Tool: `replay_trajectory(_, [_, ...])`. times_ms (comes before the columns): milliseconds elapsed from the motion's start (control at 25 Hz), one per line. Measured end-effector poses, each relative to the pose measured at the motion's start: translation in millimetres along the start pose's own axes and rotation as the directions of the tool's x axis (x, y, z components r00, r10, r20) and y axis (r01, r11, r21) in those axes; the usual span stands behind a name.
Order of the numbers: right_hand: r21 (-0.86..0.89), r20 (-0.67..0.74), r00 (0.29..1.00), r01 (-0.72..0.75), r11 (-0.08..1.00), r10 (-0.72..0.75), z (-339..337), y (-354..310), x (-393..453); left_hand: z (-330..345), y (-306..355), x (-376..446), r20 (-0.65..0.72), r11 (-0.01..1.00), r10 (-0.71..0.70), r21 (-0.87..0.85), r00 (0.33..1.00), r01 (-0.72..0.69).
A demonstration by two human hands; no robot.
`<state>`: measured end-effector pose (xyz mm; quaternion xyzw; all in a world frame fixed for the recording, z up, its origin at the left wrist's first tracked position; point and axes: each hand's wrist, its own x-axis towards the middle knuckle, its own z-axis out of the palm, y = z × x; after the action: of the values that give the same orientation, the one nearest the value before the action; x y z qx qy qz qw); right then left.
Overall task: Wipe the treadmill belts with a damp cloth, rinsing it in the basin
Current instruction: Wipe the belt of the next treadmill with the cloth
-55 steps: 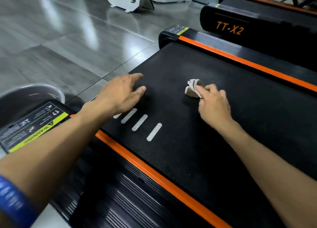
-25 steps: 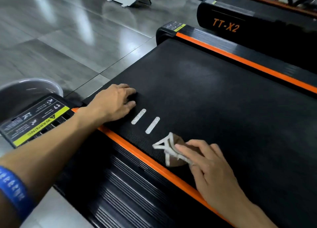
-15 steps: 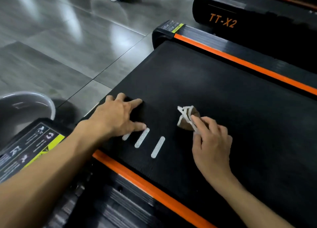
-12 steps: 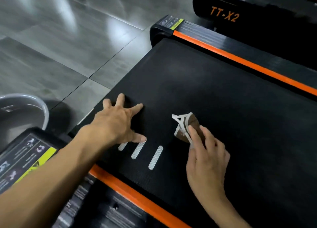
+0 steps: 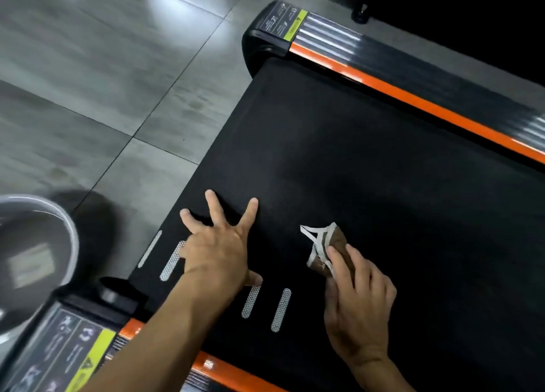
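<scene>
A person's right hand point(image 5: 358, 300) presses a brown, white-edged cloth point(image 5: 324, 250) flat-fingered onto the black belt point(image 5: 383, 161), just right of the left hand point(image 5: 219, 244), splayed and unclenched on the belt, with the basin point(image 5: 63, 235) at far left; yellow-striped labels point(image 5: 283, 19) are blurred, unreadable.
</scene>
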<state>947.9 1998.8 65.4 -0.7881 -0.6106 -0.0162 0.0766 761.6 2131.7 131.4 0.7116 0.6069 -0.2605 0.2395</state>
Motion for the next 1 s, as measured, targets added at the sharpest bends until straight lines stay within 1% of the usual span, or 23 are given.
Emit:
replay_trajectory(200, [-0.016, 0.002, 1.000, -0.002, 1.000, 0.002, -2.3, -2.0, -0.2, 0.1, -0.5, 1.3, 0.006, 1.000, 0.024, 0.012, 1.000, -0.024])
replay_trajectory(360, [-0.014, 0.037, 0.999, -0.010, 1.000, 0.010, -4.1, -4.7, 2.8, -0.9, -2.2, 2.8, 0.007, 0.998, 0.058, 0.010, 0.998, -0.058])
replay_trajectory(520, [-0.016, 0.056, 0.998, 0.010, 1.000, -0.009, -2.5, -2.4, 3.0, -0.7, -1.8, 3.6, 0.013, 0.997, 0.062, 0.041, 0.998, -0.062])
replay_trajectory(800, [-0.034, 0.045, 0.999, 0.002, 0.999, -0.001, -3.6, -4.4, 5.4, -3.2, -1.7, 2.4, 0.039, 0.992, 0.082, 0.092, 0.996, -0.085])
replay_trajectory(920, [-0.035, 0.055, 0.998, -0.027, 0.999, 0.029, -4.2, -6.3, 5.0, -5.6, -3.2, 2.4, 0.045, 0.985, 0.105, 0.130, 0.993, -0.110])
replay_trajectory(1000, [-0.060, 0.076, 0.996, -0.051, 0.997, 0.056, -5.3, -8.8, 5.3, -7.9, -5.5, 2.8, 0.045, 0.975, 0.150, 0.159, 0.988, -0.155])
